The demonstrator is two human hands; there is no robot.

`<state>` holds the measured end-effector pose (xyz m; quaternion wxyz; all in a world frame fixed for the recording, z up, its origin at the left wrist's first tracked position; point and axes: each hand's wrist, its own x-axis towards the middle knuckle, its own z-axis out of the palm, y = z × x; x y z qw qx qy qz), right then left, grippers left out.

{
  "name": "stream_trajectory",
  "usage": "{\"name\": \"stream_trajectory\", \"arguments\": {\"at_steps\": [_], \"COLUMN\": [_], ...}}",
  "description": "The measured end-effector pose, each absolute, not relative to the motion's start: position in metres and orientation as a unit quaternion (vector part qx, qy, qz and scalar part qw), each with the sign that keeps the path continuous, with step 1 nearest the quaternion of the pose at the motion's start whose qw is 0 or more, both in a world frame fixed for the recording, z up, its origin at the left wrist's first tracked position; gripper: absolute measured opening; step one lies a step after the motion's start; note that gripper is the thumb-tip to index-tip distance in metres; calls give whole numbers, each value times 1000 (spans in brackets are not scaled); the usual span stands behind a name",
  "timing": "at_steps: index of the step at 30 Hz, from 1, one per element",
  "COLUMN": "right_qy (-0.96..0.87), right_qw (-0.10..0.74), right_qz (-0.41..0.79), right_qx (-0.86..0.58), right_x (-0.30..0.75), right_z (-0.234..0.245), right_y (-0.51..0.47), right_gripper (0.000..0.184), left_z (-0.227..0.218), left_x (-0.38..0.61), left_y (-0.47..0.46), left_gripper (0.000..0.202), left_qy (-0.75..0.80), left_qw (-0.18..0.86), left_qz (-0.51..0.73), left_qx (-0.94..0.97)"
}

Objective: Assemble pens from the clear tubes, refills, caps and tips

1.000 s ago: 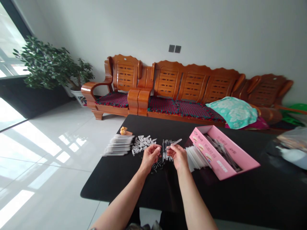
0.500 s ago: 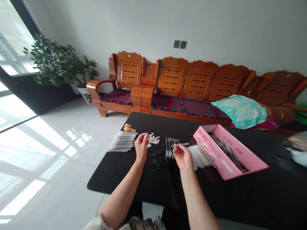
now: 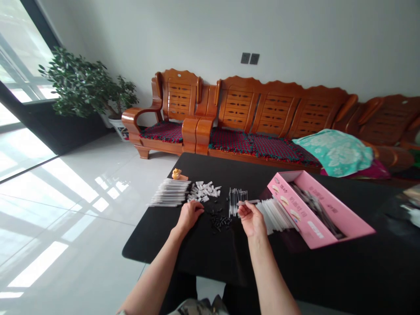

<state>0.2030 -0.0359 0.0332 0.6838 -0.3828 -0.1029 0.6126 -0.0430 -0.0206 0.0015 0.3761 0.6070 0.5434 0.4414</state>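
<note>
My right hand (image 3: 252, 218) pinches a pale, slim pen barrel (image 3: 252, 201) between thumb and fingertips, just above the table. Under and beside it lie a row of thin pen refills (image 3: 234, 201) and a pile of white pen barrels (image 3: 275, 215). My left hand (image 3: 189, 215) is low over the black table, fingers curled and pressed together; whatever they hold, if anything, is hidden. Small black pen parts (image 3: 220, 221) lie scattered to its right. White pen caps (image 3: 206, 190) are heaped just beyond it. Farther left is a row of white pens (image 3: 169, 192).
A pink box (image 3: 316, 234) with grey strips inside stands on the right of the table (image 3: 210, 256). A small yellow figurine (image 3: 177, 174) sits at the far left corner. A wooden sofa (image 3: 243, 109) runs behind. Plastic bags (image 3: 411, 205) lie at the right edge.
My left hand has come down and toward me from the white caps, uncovering them. The right hand keeps its pinch on the barrel, now slightly lower. The view has shifted slightly.
</note>
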Motion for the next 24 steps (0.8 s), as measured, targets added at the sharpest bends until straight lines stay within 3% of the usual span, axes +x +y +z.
{"name": "stream_trajectory", "arguments": {"at_steps": [4, 8, 24], "right_qy": [-146, -199, -237], "right_qw": [677, 676, 668], "right_qz": [617, 610, 605], "right_qx": [-375, -362, -363], "right_x": [186, 169, 162], "right_z": [40, 53, 56], "right_y": [-39, -41, -44], "right_gripper": [8, 17, 22], "left_z": [15, 27, 44], "left_x": [-25, -9, 5], "left_y": [-22, -25, -37], "left_gripper": [26, 36, 32], "left_qy": [463, 364, 332], "left_qw": [573, 662, 712], "left_qz": [501, 523, 531], "left_qx": [454, 394, 316]}}
